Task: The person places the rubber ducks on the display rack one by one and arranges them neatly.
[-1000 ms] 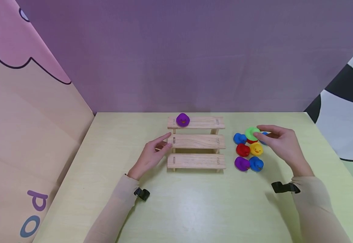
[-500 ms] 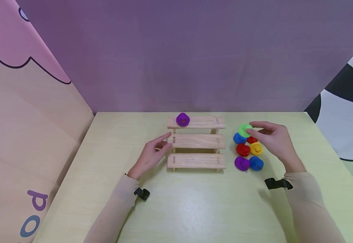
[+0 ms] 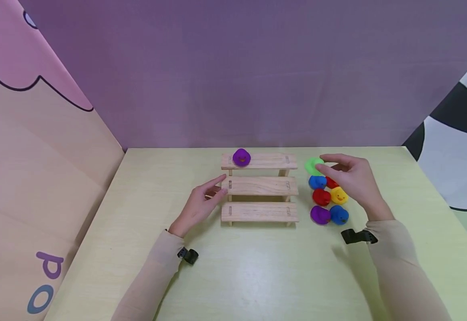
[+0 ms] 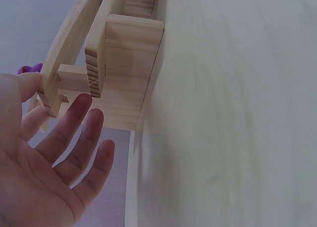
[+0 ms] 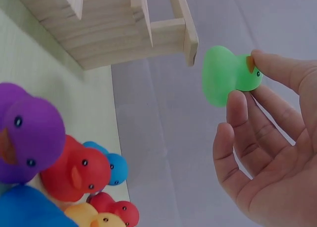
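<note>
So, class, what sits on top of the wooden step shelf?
One purple duck stands on the top step of the wooden step shelf, at its left end. The two lower steps show nothing; the space beneath them is hidden.

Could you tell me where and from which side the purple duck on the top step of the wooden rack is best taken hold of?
Probably best from above, pinching the purple duck across its rounded body. It sits upright near the left end of the wooden rack's top step, with open air overhead and the lower steps in front. The left hand is nearest; the right hand already holds the green duck.
</note>
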Action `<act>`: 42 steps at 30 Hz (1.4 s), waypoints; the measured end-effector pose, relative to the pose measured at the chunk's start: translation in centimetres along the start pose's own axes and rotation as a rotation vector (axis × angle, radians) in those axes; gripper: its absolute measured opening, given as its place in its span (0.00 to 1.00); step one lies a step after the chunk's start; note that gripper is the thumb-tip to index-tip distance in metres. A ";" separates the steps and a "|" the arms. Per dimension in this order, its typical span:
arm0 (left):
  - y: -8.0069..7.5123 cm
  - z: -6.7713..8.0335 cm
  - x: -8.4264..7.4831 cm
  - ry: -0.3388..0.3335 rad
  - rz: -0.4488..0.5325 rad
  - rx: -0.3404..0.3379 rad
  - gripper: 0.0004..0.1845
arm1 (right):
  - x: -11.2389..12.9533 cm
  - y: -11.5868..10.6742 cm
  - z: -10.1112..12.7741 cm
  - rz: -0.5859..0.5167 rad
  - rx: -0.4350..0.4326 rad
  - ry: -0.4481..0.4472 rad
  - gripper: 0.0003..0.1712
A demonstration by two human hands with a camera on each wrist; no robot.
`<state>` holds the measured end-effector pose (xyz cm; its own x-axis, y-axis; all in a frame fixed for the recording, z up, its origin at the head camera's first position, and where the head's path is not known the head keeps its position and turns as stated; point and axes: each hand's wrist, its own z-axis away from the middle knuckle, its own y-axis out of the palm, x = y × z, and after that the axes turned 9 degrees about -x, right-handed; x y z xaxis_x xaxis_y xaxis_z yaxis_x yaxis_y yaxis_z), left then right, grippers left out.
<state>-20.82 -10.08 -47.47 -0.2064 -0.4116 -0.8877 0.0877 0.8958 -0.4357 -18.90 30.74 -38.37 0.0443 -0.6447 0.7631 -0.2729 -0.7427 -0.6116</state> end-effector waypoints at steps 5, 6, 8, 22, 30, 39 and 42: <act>0.0 -0.1 0.0 0.009 0.001 -0.002 0.27 | 0.5 0.6 -0.3 0.000 0.017 -0.018 0.31; 0.0 -0.1 0.0 0.011 0.002 -0.002 0.28 | 0.7 0.7 -0.3 -0.006 0.021 -0.020 0.31; 0.0 -0.1 0.1 0.014 0.003 -0.005 0.28 | 0.9 0.9 -0.5 -0.021 0.026 -0.024 0.30; 0.1 -0.2 0.0 0.007 0.005 -0.003 0.27 | 2.8 2.5 -0.8 -0.030 0.026 -0.056 0.28; 0.1 -0.1 -0.1 0.003 0.008 -0.015 0.27 | 3.5 3.5 -1.2 -0.056 0.038 -0.067 0.30; 0.3 0.0 -0.3 0.006 0.024 0.001 0.27 | 3.9 4.5 -1.4 -0.078 0.038 -0.086 0.27; 0.2 0.0 -0.3 0.005 0.026 0.005 0.27 | 4.2 5.0 -1.4 -0.093 0.039 -0.079 0.26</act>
<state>-20.79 -9.78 -47.31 -0.2087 -0.3876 -0.8979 0.0980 0.9052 -0.4135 -21.45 24.60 -37.88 0.1436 -0.5840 0.7989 -0.2266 -0.8053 -0.5479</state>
